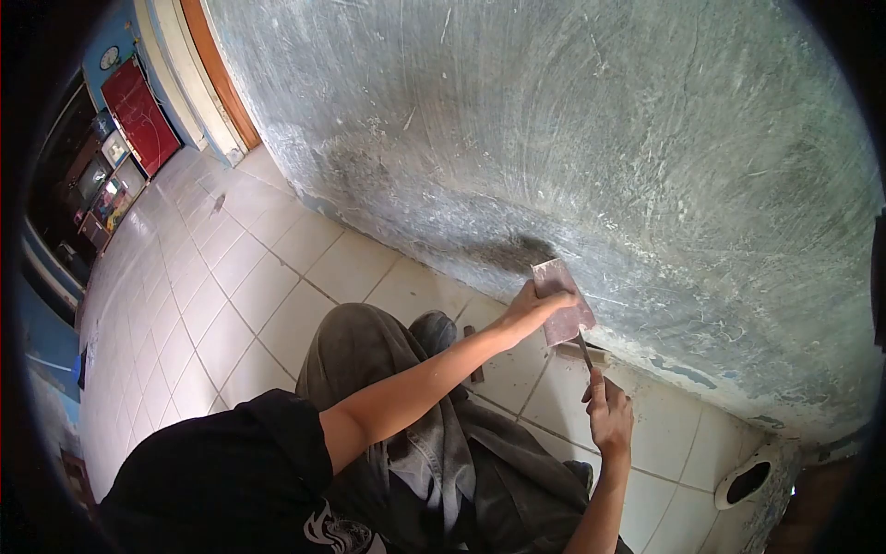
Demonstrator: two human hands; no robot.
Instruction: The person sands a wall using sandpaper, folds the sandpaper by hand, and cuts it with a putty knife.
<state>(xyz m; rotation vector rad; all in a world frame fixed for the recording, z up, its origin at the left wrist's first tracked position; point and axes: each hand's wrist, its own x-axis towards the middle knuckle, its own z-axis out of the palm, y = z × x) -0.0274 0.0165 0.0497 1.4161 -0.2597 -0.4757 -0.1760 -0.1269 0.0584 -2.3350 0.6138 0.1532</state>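
My left hand (pixel 531 312) is closed on a flat, brownish-pink rectangular plate (pixel 565 319), its thumb lying over the face. The plate is tilted close to the base of the grey wall (pixel 591 138). My right hand (pixel 610 417) is wrapped round the handle end of a thin, dark-shafted tool (pixel 585 351). That tool's far end meets the plate's lower edge; its tip is too small to make out. Below the plate, a pale strip-like piece (pixel 583 354) lies on the floor by the wall, partly hidden.
White floor tiles (pixel 277 286) run along the wall. A short dark bar (pixel 473 354) lies beside my bent knee (pixel 365 355). At lower right is a white-rimmed dark opening (pixel 744 484). A doorway frame (pixel 221 74) and a red panel (pixel 140 115) stand farther left.
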